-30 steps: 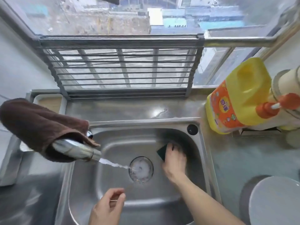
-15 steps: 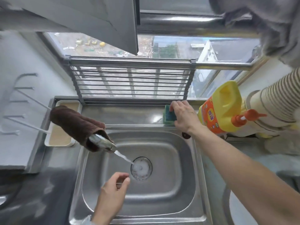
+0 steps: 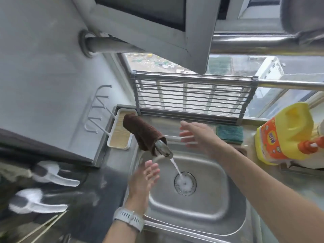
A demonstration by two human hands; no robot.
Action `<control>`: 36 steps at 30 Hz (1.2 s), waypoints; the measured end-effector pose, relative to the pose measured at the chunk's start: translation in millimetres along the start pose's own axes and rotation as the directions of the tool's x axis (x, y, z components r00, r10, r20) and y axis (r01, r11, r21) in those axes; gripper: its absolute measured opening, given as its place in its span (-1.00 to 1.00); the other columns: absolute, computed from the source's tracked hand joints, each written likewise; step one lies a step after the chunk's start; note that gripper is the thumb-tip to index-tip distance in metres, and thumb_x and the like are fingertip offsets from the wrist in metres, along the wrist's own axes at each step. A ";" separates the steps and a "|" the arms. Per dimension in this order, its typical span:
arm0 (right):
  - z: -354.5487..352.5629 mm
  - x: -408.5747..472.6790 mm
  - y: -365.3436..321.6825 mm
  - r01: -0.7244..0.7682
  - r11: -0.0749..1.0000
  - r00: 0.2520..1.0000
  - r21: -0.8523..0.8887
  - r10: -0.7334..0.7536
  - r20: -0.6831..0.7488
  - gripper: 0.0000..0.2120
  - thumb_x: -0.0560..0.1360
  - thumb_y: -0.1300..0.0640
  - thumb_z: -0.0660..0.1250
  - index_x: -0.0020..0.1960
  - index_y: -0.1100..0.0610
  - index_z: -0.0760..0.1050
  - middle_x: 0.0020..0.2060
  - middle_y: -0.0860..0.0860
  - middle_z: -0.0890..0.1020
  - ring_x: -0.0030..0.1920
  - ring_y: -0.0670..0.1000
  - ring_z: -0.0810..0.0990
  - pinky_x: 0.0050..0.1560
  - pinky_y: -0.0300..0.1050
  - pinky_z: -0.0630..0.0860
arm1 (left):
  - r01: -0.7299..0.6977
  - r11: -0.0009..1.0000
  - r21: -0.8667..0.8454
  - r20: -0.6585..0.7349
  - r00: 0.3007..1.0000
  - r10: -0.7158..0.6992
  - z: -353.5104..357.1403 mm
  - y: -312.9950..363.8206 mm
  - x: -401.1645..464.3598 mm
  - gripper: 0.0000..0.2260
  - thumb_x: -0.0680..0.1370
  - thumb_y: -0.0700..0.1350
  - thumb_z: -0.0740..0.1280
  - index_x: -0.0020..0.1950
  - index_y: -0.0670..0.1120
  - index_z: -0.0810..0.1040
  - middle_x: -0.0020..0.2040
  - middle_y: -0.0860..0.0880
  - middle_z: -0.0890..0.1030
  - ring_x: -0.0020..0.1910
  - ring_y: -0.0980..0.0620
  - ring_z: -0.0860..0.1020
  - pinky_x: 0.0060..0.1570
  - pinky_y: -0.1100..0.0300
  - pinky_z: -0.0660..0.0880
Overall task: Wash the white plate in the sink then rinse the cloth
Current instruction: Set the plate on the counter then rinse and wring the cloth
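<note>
A brown cloth (image 3: 140,133) is draped over the steel tap (image 3: 164,149), from which water runs down onto the drain (image 3: 185,183) of the steel sink (image 3: 226,199). My left hand (image 3: 143,179) hovers over the sink's left side, fingers apart and empty, just below the spout. My right hand (image 3: 197,135) is open and empty above the sink's back rim, to the right of the cloth. A green sponge (image 3: 229,133) lies on the ledge behind the sink, to the right of that hand. The white plate is out of view.
A yellow detergent bottle (image 3: 284,134) with an orange pump stands at the right. A metal drying rack (image 3: 192,97) leans at the window. A white tray (image 3: 120,132) sits left of the tap. White-handled utensils (image 3: 50,176) lie on the dark counter at left.
My right hand lifted the sponge out of the sink, set it on the back ledge and let go, then moved left. My left hand opened and rose toward the spout. The view tilted up.
</note>
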State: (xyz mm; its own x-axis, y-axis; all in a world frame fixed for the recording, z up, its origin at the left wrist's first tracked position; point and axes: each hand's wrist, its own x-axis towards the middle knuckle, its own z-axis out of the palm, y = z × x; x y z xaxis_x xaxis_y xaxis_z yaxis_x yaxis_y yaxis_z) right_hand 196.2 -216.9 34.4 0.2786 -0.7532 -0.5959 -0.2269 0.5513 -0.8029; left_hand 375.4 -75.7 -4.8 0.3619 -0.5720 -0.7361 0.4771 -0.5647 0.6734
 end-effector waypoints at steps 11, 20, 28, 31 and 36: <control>66.0 3.9 -51.6 -0.140 0.959 0.973 0.245 0.087 0.215 -0.86 0.48 0.18 0.48 -0.23 0.21 0.70 -0.36 0.03 0.67 -0.40 -0.02 0.60 -0.32 -0.16 0.56 | 0.152 0.873 -0.463 0.201 0.978 -0.064 0.2 80.8 -23.2 -0.70 0.44 -0.08 0.45 0.13 -0.17 0.63 0.04 -0.17 0.74 -0.01 -0.14 0.69 0.04 0.03 0.61; 21.7 -104.9 -117.8 0.305 0.861 0.928 0.408 -0.364 0.075 -0.86 0.44 0.25 0.51 -0.01 0.11 0.68 -0.13 0.10 0.70 -0.14 0.06 0.67 -0.01 0.00 0.61 | -0.233 0.860 -0.453 0.202 0.913 0.354 -27.5 137.3 -121.0 -0.71 0.69 -0.08 0.22 0.05 -0.07 0.75 0.25 -0.15 0.71 0.28 -0.15 0.66 0.21 -0.24 0.57; -35.3 -160.2 -43.1 0.285 0.937 0.947 0.201 -0.308 0.091 -0.79 0.34 0.23 0.54 -0.03 0.17 0.65 -0.11 0.16 0.70 -0.10 0.08 0.63 -0.09 -0.15 0.51 | -0.229 0.961 -0.158 0.307 0.913 0.268 -48.8 77.3 -168.8 -0.68 0.59 -0.22 0.27 0.29 -0.24 0.65 0.28 -0.23 0.68 0.31 -0.16 0.64 0.36 -0.07 0.50; -44.1 -130.1 14.1 0.154 0.987 0.988 0.039 -0.153 -0.027 -0.76 0.30 0.18 0.61 -0.05 0.12 0.69 -0.07 0.16 0.73 -0.07 0.09 0.67 -0.02 -0.08 0.52 | -0.089 0.996 0.008 0.214 0.973 0.086 -45.6 28.1 -127.4 -0.72 0.55 -0.25 0.36 0.24 -0.24 0.68 0.20 -0.25 0.71 0.24 -0.20 0.67 0.29 -0.08 0.55; -47.8 -57.9 82.7 0.014 0.989 0.992 -0.150 -0.033 -0.124 -0.74 0.32 0.17 0.63 -0.02 0.11 0.69 -0.08 0.11 0.74 -0.16 -0.04 0.66 -0.18 -0.26 0.55 | 0.025 0.992 0.125 -0.036 0.999 -0.021 -36.2 -30.6 -35.9 -0.71 0.50 -0.23 0.51 0.21 -0.25 0.67 0.04 -0.24 0.76 0.07 -0.20 0.72 0.26 -0.10 0.59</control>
State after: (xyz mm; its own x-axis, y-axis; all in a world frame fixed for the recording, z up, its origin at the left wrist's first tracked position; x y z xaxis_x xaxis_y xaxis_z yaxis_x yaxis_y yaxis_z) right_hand 116.8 -144.9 3.3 0.1677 -0.8096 -0.5625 -0.3607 0.4807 -0.7993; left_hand 376.7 -16.4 -1.5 0.3808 -0.5383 -0.7518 0.3819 -0.6490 0.6580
